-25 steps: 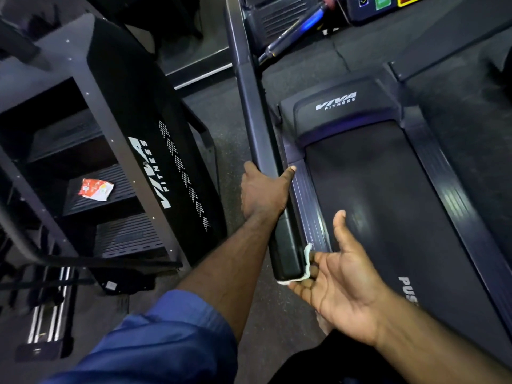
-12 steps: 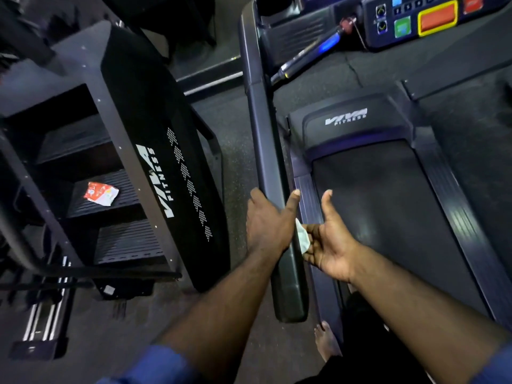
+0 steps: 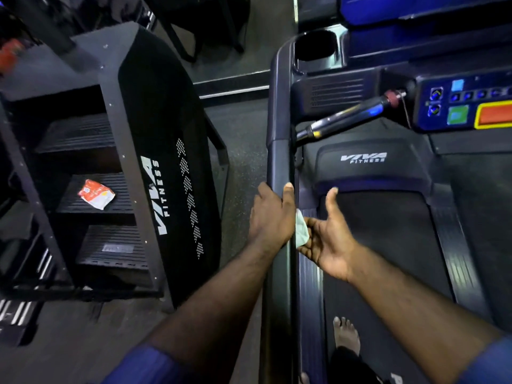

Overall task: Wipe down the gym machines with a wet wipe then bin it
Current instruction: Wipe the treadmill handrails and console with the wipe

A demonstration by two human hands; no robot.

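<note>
The left grip (image 3: 273, 217), a bare hand, is clamped round the treadmill's handrail (image 3: 279, 159), thumb on the inner side; the right grip (image 3: 329, 239) lies apart, palm up, thumb raised, its fingers pressing the wet wipe (image 3: 302, 231) against the rail's inner face just beside the left thumb; beyond runs the belt (image 3: 388, 231), with the console (image 3: 465, 106) above it; a bare foot (image 3: 346, 336) stands on the belt; well to the left, a red-and-white packet (image 3: 96, 194) lies on a step of the stair machine (image 3: 166, 162).
</note>
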